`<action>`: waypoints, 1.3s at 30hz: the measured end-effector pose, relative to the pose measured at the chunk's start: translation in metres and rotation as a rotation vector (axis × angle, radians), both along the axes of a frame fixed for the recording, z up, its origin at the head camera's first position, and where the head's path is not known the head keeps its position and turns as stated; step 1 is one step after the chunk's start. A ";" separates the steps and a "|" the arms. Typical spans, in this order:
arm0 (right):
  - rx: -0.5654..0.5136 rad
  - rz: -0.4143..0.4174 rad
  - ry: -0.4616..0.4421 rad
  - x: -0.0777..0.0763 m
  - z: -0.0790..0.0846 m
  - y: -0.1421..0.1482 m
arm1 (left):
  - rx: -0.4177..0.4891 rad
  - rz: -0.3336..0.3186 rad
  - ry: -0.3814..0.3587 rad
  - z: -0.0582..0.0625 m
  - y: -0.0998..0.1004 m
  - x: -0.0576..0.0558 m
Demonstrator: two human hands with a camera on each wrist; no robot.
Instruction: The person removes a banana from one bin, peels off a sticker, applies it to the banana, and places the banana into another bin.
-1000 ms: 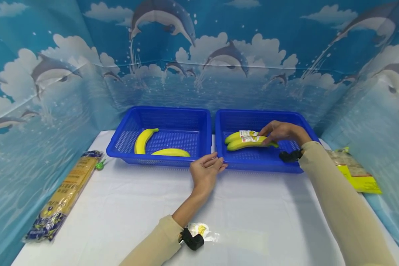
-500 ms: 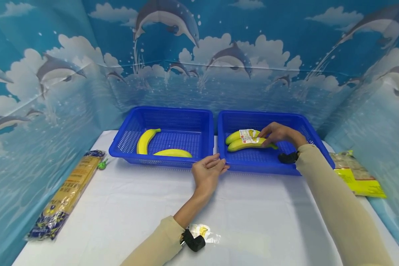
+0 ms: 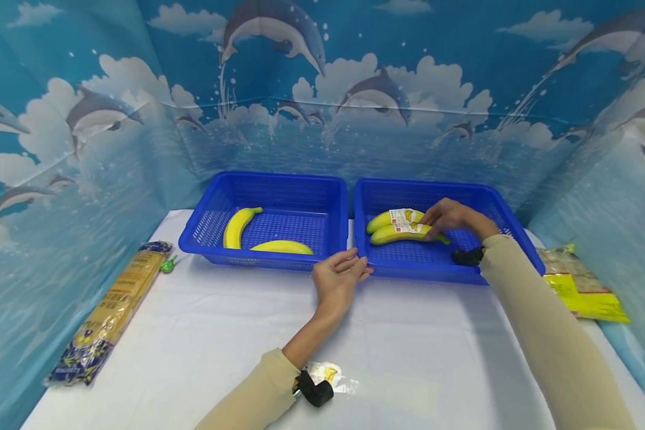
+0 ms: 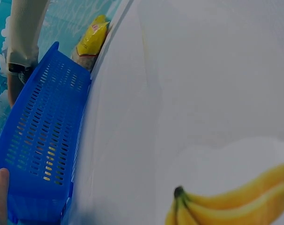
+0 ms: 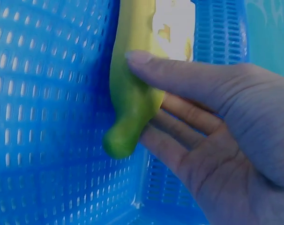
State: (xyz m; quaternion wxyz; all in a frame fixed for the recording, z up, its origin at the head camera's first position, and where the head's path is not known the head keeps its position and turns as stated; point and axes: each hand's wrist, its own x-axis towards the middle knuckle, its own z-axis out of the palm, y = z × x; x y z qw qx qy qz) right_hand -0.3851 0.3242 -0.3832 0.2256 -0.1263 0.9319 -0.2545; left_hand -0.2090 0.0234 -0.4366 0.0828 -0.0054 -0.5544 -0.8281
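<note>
In the head view, two yellow bananas lie side by side in the right blue basket [image 3: 441,272], the front banana [image 3: 388,235] and the back banana [image 3: 378,222], with white labels across them. My right hand [image 3: 457,215] pinches the front banana near its stem end. From the right wrist view, the thumb presses on top of that greenish end and the fingers reach underneath. My left hand [image 3: 337,280] holds the front left corner of the right basket. Its thumb [image 4: 0,187] shows against the basket wall in the left wrist view.
The left blue basket [image 3: 263,258] holds a curved banana [image 3: 236,228] and another banana [image 3: 285,246]. A long spaghetti packet [image 3: 115,307] and a small green object [image 3: 168,265] lie left. A yellow bag [image 3: 583,289] lies right, a banana-printed clear wrapper [image 3: 326,376] near the left wrist.
The front banana has shifted slightly toward the near side under my right hand, and a gap shows between the labels. My left hand stays at the basket corner. The head view has shifted slightly.
</note>
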 end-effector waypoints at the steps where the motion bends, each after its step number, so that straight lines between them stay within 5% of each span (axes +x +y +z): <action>1: 0.000 0.000 0.003 0.000 0.000 0.001 | -0.001 -0.002 0.000 0.000 0.000 0.000; 39: -0.016 0.003 -0.056 -0.002 -0.002 0.000 | -0.012 -0.001 -0.035 0.004 0.001 0.001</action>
